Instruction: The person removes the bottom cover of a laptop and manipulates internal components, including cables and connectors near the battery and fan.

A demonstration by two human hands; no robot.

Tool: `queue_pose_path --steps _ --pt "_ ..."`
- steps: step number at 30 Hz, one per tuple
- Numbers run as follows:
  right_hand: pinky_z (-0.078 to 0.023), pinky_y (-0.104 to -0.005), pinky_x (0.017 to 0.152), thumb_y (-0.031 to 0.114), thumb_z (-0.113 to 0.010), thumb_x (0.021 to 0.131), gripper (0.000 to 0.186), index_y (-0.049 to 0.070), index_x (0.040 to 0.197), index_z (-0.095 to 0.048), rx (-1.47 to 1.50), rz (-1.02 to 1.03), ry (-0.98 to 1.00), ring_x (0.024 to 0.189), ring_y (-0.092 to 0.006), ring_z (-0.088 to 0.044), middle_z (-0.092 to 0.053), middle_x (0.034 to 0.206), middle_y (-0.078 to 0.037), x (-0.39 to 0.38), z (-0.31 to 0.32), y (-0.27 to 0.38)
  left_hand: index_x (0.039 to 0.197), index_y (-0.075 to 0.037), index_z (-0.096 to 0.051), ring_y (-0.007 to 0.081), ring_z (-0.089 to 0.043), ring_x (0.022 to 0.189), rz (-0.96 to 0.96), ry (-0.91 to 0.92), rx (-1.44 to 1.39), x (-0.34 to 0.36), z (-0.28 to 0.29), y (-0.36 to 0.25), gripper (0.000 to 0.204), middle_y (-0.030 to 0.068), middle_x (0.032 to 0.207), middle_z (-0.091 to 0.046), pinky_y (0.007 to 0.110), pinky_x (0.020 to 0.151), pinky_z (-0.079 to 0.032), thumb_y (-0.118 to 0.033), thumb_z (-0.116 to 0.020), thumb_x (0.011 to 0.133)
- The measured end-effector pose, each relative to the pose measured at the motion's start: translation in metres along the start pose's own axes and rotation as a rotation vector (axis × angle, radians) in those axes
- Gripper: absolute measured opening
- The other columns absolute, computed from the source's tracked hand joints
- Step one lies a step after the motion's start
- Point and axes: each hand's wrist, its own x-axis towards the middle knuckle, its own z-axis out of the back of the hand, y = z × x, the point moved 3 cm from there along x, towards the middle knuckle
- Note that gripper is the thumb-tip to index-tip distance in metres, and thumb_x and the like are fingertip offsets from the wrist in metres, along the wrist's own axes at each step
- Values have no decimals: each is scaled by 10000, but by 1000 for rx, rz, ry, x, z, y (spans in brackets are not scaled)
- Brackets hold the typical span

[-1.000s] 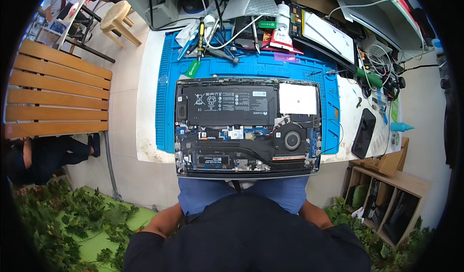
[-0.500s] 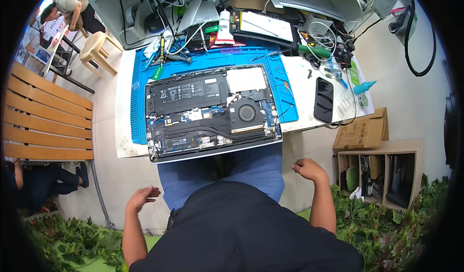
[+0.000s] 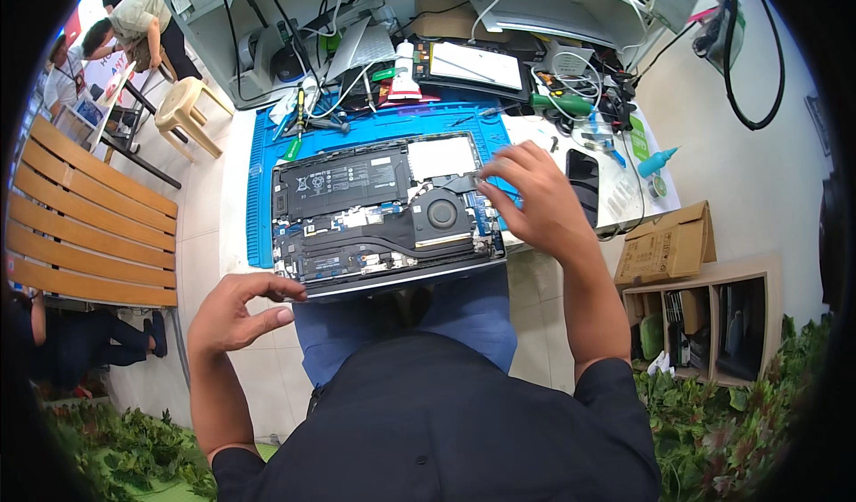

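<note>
An opened laptop [image 3: 352,268] lies on a blue repair mat [image 3: 259,212], its insides bared and its near edge by the table's front. A black battery [image 3: 343,187] fills its far left part. A round fan [image 3: 440,217] sits at the right, below a white rectangular piece [image 3: 441,156]. My left hand [image 3: 245,313] is open at the near left corner, fingertips by the edge; whether they touch cannot be told. My right hand [image 3: 538,197] reaches over the right side, thumb and forefinger apart, holding nothing visible. It partly hides a black phone [image 3: 584,168].
Cables, tools and parts crowd the back of the white table [image 3: 234,185]. A blue bottle [image 3: 658,161] stands at the right. Below it are a cardboard box [image 3: 664,245] and a wooden shelf [image 3: 703,328]. A slatted bench [image 3: 94,221] and a plastic stool [image 3: 187,110] are left.
Both hands have come up and forward from beside my body. The left is now at the laptop's near left corner, the right over its right side.
</note>
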Motion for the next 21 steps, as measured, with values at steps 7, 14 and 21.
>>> queue_pose_path --steps 7,14,21 --pt "-532 -492 945 154 -728 982 142 12 986 -743 -76 3 325 1080 -387 -692 -734 1079 -167 21 -80 -21 1235 -31 -784 251 -803 973 -58 66 146 48 -14 -4 385 131 1082 -829 371 884 -617 -296 -845 962" --pt "-562 -525 920 111 -705 974 140 -26 962 -731 54 -104 377 1015 -423 -711 -718 1041 -202 30 -91 -26 1191 -39 -799 287 -805 974 -125 82 226 90 -36 -22 373 140 1051 -827 376 904 -612 -317 -856 948" --pt "-572 -507 929 94 -703 950 124 -28 946 -724 -67 -28 377 1029 -414 -713 -718 1039 -208 27 -98 -25 1168 -18 -793 289 -804 933 -185 26 189 122 -46 -31 328 163 1003 -822 385 829 -615 -276 -842 973"
